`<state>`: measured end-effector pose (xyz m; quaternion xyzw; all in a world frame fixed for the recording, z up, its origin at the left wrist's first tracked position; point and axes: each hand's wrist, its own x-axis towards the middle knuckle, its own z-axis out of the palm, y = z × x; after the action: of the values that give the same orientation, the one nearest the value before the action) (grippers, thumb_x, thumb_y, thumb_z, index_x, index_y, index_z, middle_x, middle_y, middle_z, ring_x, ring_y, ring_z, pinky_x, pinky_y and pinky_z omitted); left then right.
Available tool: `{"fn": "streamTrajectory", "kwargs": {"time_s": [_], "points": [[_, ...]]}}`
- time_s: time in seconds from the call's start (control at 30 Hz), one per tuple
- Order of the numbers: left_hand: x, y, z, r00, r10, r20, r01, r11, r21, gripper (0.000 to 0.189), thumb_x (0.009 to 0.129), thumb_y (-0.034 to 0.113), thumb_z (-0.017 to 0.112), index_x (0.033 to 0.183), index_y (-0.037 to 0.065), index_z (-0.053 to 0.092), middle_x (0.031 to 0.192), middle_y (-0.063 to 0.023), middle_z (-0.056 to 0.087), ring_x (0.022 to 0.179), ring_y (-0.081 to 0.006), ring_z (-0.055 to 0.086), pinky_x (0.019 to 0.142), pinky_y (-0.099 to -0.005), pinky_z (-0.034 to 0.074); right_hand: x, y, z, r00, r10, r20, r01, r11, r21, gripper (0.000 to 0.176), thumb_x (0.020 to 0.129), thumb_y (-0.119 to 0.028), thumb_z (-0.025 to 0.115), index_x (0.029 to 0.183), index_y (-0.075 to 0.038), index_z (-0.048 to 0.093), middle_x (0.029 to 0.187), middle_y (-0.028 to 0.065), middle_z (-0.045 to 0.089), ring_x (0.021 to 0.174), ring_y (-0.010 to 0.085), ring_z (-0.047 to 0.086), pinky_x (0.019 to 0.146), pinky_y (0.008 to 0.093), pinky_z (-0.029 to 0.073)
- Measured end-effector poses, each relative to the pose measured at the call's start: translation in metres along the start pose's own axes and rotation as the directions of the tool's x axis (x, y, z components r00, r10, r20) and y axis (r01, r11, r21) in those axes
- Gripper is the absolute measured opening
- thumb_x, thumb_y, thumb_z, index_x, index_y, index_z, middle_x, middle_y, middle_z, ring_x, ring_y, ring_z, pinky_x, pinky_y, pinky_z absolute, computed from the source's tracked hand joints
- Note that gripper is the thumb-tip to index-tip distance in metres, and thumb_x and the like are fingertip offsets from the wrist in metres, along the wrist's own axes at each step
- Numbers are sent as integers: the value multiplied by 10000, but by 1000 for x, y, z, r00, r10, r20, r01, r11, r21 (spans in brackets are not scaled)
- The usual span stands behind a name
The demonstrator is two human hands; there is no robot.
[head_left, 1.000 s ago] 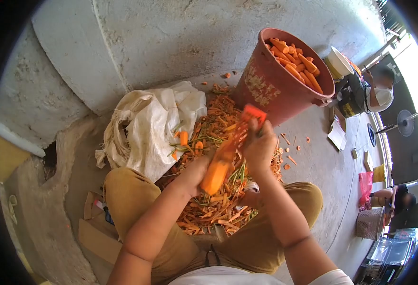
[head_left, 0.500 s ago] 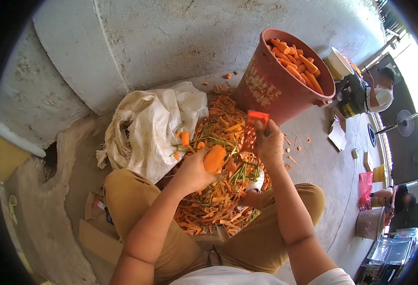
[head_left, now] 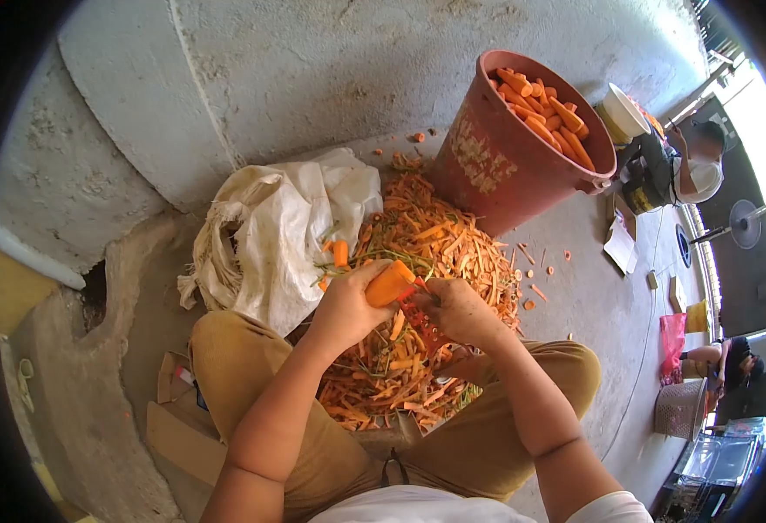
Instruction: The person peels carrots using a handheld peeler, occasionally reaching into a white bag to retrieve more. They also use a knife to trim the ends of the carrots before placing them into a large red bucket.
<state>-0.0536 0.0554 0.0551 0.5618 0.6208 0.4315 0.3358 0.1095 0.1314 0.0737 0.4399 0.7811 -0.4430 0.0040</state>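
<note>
A thick orange carrot (head_left: 390,283) is in my left hand (head_left: 348,307), its cut end pointing up and right. My right hand (head_left: 461,312) grips a red perforated peeler (head_left: 420,321), whose upper edge is at the carrot's right side. Beneath both hands spreads a heap of orange peelings (head_left: 453,253) mixed with green stems. A short carrot piece (head_left: 340,254) lies by the white sack (head_left: 283,235), left of the heap.
A red bucket (head_left: 496,166) full of carrots (head_left: 544,118) stands at the upper right, near the wall (head_left: 313,78). Two people, a fan (head_left: 745,223), a basket (head_left: 679,410) and a pink bag (head_left: 672,347) are at the right. Cardboard (head_left: 183,443) lies by my left knee.
My right hand has moved down and left with the red peeler, from above the peelings to the carrot. My left hand has shifted slightly upward, with the carrot still in it.
</note>
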Motion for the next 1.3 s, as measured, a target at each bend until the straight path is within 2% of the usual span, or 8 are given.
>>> {"fn": "streamTrajectory", "kwargs": {"time_s": [0.37, 0.67, 0.8, 0.9, 1.13, 1.2, 1.23, 1.3], "points": [[2, -6, 13, 992, 92, -90, -76, 982, 172, 435, 592, 123, 681, 974, -6, 519, 814, -183, 575, 765, -330, 564, 645, -360, 458, -5, -5, 19, 986, 94, -136, -83, 993, 86, 243, 834, -222, 501, 797, 16, 535, 610, 166, 529, 558, 241, 510, 560, 363, 413], [5, -20, 6, 973, 132, 187, -103, 983, -154, 359, 618, 132, 682, 909, -16, 534, 740, -99, 594, 658, -195, 581, 603, -290, 459, -1, 13, 24, 998, 20, -57, -12, 992, 129, 115, 811, -82, 494, 828, 25, 532, 660, 87, 548, 602, 133, 502, 518, 296, 422], [-7, -20, 9, 738, 203, 643, 498, 479, -723, 440, 619, 113, 702, 995, -27, 521, 800, -31, 570, 671, -120, 563, 594, -237, 460, 15, 46, 39, 998, -59, -7, 59, 976, 211, 183, 739, -124, 523, 779, 50, 564, 670, 209, 571, 660, 337, 574, 615, 383, 446], [-12, 1, 9, 685, 261, 681, 477, 546, -689, 484, 602, 58, 709, 1035, -18, 506, 865, -8, 551, 771, -65, 503, 697, -222, 426, 36, 91, 68, 927, -320, 195, 353, 919, -174, 190, 683, -150, 543, 721, 32, 582, 705, 191, 583, 678, 341, 573, 627, 388, 463], [-1, 4, 11, 917, 279, 283, -48, 785, -617, 371, 593, 0, 701, 918, 40, 526, 957, -66, 532, 902, -158, 495, 797, -287, 391, 46, 98, 91, 885, -460, 68, 444, 880, 172, 283, 744, -191, 538, 984, -41, 522, 837, 121, 581, 798, 274, 576, 671, 356, 474], [2, 4, 10, 905, 380, 193, -278, 870, -407, 428, 585, 48, 704, 977, 72, 534, 996, -54, 533, 978, -208, 478, 842, -312, 376, 32, 73, 90, 925, -374, -64, 342, 748, 569, 286, 781, -204, 518, 1027, -60, 494, 932, 62, 563, 841, 217, 566, 661, 340, 477], [3, 6, 9, 898, 404, 176, -345, 893, -289, 436, 578, 42, 704, 979, 74, 535, 1003, -57, 533, 987, -216, 477, 843, -319, 380, 25, 54, 78, 953, -125, 275, -158, 570, 806, 253, 829, -200, 476, 1055, -85, 474, 1041, -2, 499, 910, 144, 523, 650, 307, 478], [1, 7, 8, 905, 398, 150, -374, 913, -166, 440, 567, 32, 713, 970, 71, 540, 1018, -66, 532, 996, -225, 476, 853, -329, 378, 32, 58, 83, 961, -91, 262, -213, 364, 907, 231, 836, -162, 467, 1043, -60, 475, 1000, 26, 520, 856, 141, 548, 627, 287, 484]]}}
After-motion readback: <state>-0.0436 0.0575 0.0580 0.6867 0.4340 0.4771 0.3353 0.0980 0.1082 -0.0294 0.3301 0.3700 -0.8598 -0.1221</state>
